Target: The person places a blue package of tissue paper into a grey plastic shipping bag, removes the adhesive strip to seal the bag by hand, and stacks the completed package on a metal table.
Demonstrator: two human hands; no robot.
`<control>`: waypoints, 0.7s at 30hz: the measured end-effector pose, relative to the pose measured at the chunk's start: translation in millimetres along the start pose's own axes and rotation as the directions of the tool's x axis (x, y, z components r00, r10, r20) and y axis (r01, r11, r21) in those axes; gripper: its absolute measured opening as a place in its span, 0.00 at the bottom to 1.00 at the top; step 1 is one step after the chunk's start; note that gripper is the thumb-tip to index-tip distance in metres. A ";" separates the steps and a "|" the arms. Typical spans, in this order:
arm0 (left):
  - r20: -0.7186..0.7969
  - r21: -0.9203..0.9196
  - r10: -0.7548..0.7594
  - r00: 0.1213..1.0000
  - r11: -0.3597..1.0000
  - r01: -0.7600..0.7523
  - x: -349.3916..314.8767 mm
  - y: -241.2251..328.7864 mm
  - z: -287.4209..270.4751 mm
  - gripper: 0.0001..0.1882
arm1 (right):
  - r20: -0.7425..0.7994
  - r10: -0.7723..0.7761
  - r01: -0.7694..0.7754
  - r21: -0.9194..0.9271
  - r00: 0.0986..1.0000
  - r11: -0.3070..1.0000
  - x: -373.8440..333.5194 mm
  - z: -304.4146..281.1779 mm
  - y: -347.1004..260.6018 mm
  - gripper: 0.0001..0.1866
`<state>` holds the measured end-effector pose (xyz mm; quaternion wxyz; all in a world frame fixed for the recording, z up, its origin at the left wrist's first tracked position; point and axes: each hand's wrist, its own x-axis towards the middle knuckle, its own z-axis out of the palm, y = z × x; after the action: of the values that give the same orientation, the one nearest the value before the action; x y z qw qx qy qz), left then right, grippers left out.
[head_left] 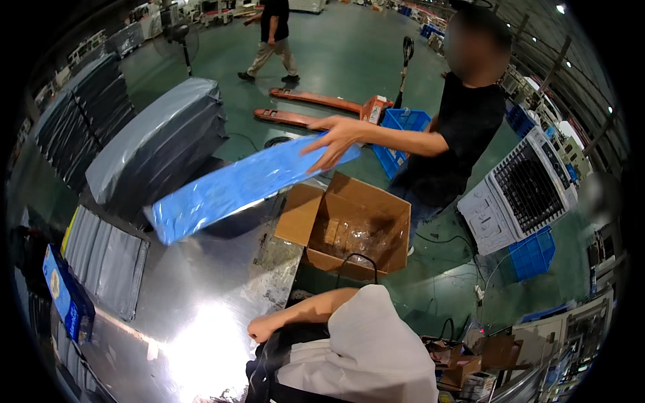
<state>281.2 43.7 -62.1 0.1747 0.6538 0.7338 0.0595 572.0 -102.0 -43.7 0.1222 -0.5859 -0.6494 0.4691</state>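
- One blue pack [248, 191] is out over the desk [208, 269], and it leans, with its right end higher up in my view. I can't tell if its left end touches the desk.
- One helper [460, 138] in a black top has it. The helper's hand [336, 141] is clamped on the right end of the pack, with the fingers spread wide.
- The right grip [263, 329] of the person at the desk is in front of their own body, well apart from the pack. Its fingers look curled together, and I see no thing in it. The left grip is out of sight, so I can't tell how it is.
- A brown box [366, 195] is wide open just beside the desk. Some clear, shiny wrap [359, 235] is down inside.
- Done, as far as I can see: the pack has its shiny cover on, and the box is open.
- Not done: the pack is not let go of, it is not in the box, and the box flaps are not shut.
- Grey packs [111, 258] lie in a row on the left. I can't tell if they are part of this job.
- My guess is that the work is about halfway.
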 end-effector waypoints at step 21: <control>-0.146 -0.352 0.343 0.928 0.859 -0.373 -34.1 258.7 1.3 0.32 | -0.970 0.171 -0.121 0.193 -0.174 0.974 -201.1 -350.1 208.6 0.16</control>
<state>527.4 45.8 24.5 0.2529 0.7306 0.5807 0.2548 1011.9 -141.3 63.5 0.5269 -0.8036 -0.2503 -0.1182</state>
